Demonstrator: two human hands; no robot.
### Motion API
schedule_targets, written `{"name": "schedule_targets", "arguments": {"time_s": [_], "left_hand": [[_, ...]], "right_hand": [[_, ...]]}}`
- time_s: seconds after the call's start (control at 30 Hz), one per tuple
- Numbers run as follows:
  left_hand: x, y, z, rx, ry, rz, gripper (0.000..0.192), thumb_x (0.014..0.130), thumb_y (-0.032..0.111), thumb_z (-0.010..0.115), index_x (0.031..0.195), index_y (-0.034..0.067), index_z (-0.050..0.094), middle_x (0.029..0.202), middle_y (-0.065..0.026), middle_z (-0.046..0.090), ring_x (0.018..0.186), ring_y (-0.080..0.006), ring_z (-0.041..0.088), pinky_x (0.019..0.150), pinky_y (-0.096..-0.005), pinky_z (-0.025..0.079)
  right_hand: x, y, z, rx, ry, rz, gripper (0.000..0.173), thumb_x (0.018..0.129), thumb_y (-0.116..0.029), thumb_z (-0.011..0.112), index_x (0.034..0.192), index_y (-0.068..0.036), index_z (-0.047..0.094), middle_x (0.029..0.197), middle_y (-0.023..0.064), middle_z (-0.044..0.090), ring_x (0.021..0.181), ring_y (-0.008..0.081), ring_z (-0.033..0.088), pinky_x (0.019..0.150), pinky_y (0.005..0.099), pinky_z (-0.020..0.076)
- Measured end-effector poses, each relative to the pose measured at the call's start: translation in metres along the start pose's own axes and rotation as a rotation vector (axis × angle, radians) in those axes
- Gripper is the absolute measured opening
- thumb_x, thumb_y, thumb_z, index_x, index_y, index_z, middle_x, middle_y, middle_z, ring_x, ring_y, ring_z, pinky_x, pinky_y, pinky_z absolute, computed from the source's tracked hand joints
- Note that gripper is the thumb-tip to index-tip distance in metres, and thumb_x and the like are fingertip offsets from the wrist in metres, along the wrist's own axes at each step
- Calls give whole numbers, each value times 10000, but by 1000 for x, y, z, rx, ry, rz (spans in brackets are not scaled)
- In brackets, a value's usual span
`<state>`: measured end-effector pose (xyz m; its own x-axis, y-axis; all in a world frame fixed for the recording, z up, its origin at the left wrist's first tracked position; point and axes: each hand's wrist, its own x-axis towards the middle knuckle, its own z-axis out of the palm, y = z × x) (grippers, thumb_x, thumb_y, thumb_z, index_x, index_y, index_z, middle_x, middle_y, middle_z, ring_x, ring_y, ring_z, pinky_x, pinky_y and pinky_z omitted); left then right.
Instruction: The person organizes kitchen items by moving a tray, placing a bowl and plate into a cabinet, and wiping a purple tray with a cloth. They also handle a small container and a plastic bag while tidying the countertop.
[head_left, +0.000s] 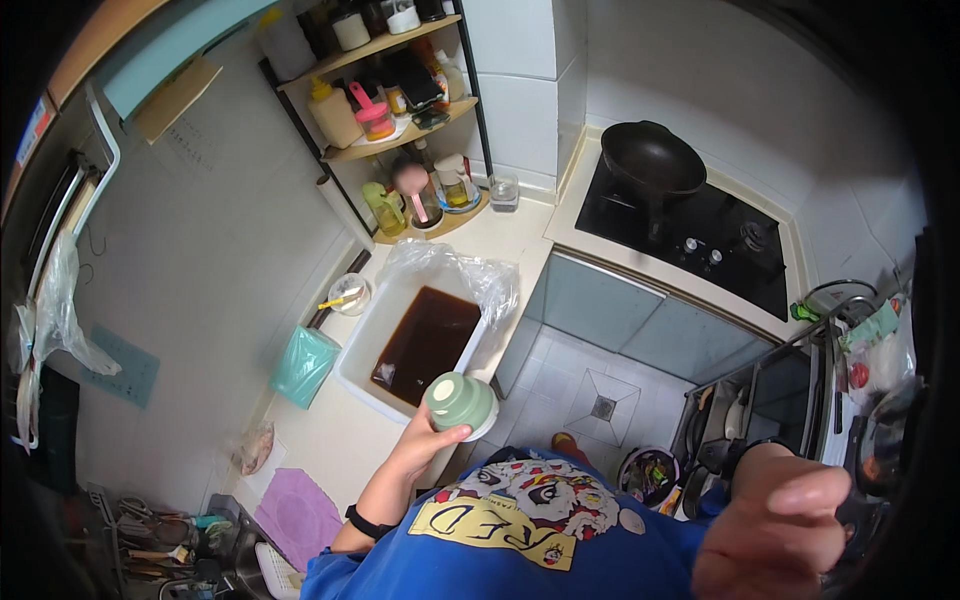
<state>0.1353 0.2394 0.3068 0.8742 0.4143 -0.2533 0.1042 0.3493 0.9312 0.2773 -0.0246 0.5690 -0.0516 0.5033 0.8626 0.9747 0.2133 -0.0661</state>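
My left hand (431, 435) grips a green stepped cup-like container (459, 403) with a white rim, held above the near right corner of a white plastic tub (358, 379). Dark brown liquid (424, 345) lies in the tub, and a clear plastic bag (491, 281) is bunched over its far right rim. Raised close to the camera at the lower right, my right hand (776, 525) has its fingers curled; whether anything is inside them is hidden.
Beside the tub stand a teal plastic-wrapped packet (304, 366) and a small white tub (349, 293). A corner shelf (409, 135) holds bottles and jars. A black wok (652, 161) sits on the hob (675, 232). A purple mat (296, 517) lies near the sink.
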Motion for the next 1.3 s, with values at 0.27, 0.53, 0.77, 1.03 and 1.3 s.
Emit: {"name": "schedule_targets", "arguments": {"time_s": [0.27, 0.53, 0.77, 1.03, 1.3], "left_hand": [[-2, -10, -33, -225, -17, -30, 749, 716, 163, 758, 1312, 3, 333, 1243, -76, 472, 1165, -177, 439, 1016, -318, 307], [5, -33, -74, -396, 141, 104, 734, 784, 422, 664, 1329, 38, 355, 1266, -110, 490, 1161, -252, 481, 941, -389, 406], [45, -24, -58, -485, 447, 142, 740, 775, 452, 662, 1312, 29, 379, 1260, -127, 495, 1136, -294, 494, 915, -400, 433], [101, 12, -7, -534, 722, 201, 722, 798, 475, 623, 1320, 39, 378, 1271, -160, 482, 1116, -308, 504, 873, -388, 456], [115, 19, 12, -538, 882, 219, 719, 793, 500, 620, 1321, 77, 377, 1277, -155, 475, 1114, -303, 501, 824, -371, 463]], "right_hand": [[-65, 93, 104, 29, -14, 436, 242, 742, -50, 631, 981, -33, 599, 977, 99, 614, 947, 222, 576, 767, 308, 465], [-164, 288, 258, 25, -92, 986, 394, 738, -126, 667, 1089, -30, 518, 1006, 122, 546, 924, 240, 553, 803, 329, 453], [-162, 463, 402, 34, -115, 887, 216, 733, -143, 655, 920, -44, 613, 916, 129, 596, 896, 297, 542, 817, 376, 440], [-130, 573, 517, -158, -507, 757, 147, 733, -44, 562, 837, -62, 664, 889, 136, 629, 872, 302, 565, 777, 400, 472], [-133, 596, 546, -190, -751, 578, 141, 746, -79, 560, 844, -74, 661, 899, 100, 639, 911, 276, 581, 775, 376, 496]]}}
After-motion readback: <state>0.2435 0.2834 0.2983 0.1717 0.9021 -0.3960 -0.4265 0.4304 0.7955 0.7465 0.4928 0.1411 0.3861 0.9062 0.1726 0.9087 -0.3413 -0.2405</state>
